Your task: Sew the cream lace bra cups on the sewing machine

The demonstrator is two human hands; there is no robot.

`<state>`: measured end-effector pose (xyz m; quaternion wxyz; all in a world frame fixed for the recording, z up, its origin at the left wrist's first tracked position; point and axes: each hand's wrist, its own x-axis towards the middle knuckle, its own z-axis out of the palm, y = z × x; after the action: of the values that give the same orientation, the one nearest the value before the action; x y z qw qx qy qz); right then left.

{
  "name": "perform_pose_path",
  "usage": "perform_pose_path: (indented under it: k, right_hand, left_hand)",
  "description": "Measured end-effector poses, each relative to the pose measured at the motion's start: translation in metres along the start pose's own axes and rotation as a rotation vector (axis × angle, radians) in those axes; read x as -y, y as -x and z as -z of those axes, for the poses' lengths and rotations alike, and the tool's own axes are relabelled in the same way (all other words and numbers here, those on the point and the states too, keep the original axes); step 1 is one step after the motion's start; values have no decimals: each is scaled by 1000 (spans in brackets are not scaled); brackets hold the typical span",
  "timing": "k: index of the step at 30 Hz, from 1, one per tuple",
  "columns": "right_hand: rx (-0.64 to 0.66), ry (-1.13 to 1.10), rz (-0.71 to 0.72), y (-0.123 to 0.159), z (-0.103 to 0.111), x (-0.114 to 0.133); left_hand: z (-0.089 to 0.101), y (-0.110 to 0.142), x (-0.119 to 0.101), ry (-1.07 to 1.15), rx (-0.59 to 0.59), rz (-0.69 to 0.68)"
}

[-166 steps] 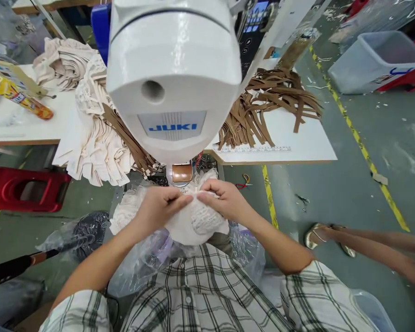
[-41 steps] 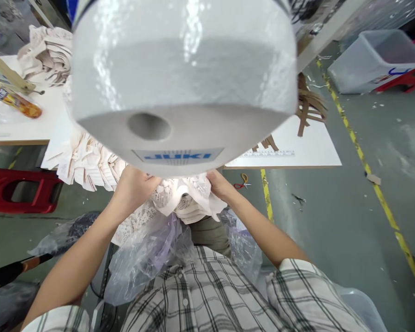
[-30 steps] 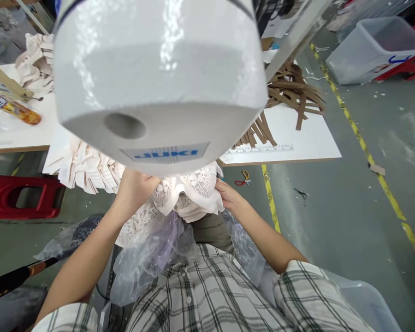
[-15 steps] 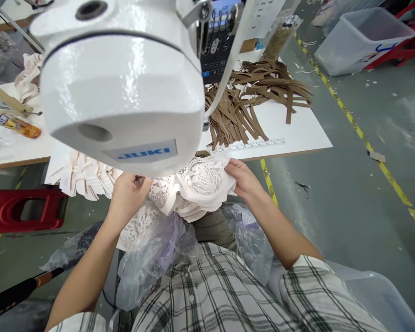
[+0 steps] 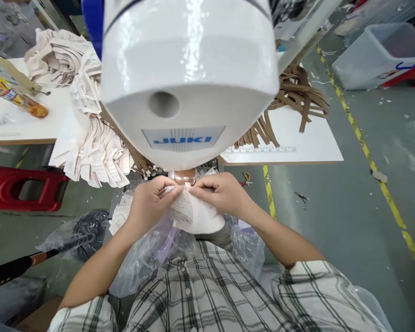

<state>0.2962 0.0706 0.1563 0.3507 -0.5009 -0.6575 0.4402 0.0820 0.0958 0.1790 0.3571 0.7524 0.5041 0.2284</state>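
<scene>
Both of my hands pinch the upper edge of a cream lace bra, just below the head of a white sewing machine. My left hand has its fingers closed on the edge at the left. Close beside it, my right hand grips the same edge with thumb and fingers. The bra hangs down from the hands over my lap, its smooth inner side partly showing. Behind the fingertips the machine's brown-and-metal arm end is visible. The needle area is hidden by the machine head.
Cream fabric pieces lie stacked at the left, and brown strips at the right by a ruler. Orange-handled snips are right of the hands. A red stool stands left, a clear plastic bin far right.
My hands have come together from the bra's two sides to its upper edge. The bra has turned so that its lace cups no longer face up. The view has shifted left.
</scene>
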Motion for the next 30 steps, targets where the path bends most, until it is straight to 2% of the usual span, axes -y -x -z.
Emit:
perform_pose_path:
  k: [3, 6, 14, 24, 30]
  right_hand:
    - [-92, 71, -64, -15, 0, -10]
    - [-115, 26, -98, -26, 1, -15]
    - [-115, -34, -118, -40, 7, -23]
    - [-124, -32, -102, -42, 6, -27]
    - [-116, -38, -97, -35, 5, -36]
  left_hand:
    - [-1, -17, 7, -29, -150, 67]
    - [-4, -31, 12, -11, -216, 80]
    - [-3, -48, 17, 60, -210, -22]
    - [1, -44, 17, 2, -237, 0]
    - [3, -35, 31, 11, -260, 73]
